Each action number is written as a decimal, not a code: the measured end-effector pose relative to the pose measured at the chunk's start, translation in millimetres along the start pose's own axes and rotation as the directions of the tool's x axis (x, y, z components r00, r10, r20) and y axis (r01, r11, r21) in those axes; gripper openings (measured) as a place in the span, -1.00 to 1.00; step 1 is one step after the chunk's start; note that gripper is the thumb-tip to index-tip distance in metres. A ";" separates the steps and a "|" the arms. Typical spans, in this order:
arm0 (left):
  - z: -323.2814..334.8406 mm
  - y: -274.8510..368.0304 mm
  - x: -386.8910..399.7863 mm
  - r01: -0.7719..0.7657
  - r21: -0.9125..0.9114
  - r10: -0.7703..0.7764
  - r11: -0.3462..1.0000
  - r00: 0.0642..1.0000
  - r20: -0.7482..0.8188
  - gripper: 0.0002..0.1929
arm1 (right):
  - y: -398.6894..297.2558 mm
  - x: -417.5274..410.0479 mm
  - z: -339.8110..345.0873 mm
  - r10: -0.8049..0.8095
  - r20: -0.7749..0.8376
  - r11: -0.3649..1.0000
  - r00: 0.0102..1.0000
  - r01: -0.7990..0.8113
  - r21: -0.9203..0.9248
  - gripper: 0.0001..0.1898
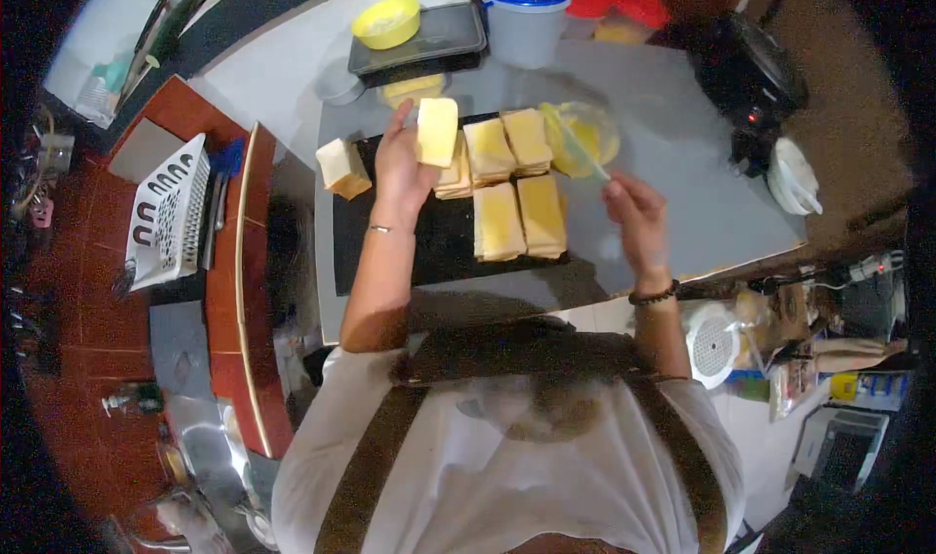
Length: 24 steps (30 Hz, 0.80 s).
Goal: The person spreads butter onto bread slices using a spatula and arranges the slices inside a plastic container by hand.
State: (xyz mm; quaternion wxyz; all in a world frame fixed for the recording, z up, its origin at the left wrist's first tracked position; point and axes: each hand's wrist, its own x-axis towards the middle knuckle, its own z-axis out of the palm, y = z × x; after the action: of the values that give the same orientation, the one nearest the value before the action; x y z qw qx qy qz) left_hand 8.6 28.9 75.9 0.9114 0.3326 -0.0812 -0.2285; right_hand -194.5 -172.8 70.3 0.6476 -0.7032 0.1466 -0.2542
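Note:
In my left hand is a slice of bread with a yellow face, held raised over the left side of the stacks. The thin handle of a pale green spatula is pinched in the fingers of my right hand. Its head reaches over a clear bowl with yellow spread in it; whether it touches the spread I cannot tell. Several stacks of bread slices with yellow tops stand close together on a black board. Part of one stack is hidden behind my left hand.
A bread block stands at the board's left edge. Behind are a yellow bowl on a black lidded tray, a blue-lidded bucket and red-lidded tubs. A black appliance and white bowl are right.

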 end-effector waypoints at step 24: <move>-169.9 145.8 31.4 -0.052 0.994 -0.005 -0.096 0.999 0.052 -0.58 | 24.5 101.6 -74.2 0.042 0.179 0.785 0.983 0.079 -0.615 -0.78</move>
State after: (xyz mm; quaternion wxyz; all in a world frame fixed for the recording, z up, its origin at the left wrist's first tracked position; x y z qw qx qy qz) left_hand 140.1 209.1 39.5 0.3688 0.8921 -0.2471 -0.0839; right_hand -148.0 -292.1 65.6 0.3890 -0.8984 0.1549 -0.1328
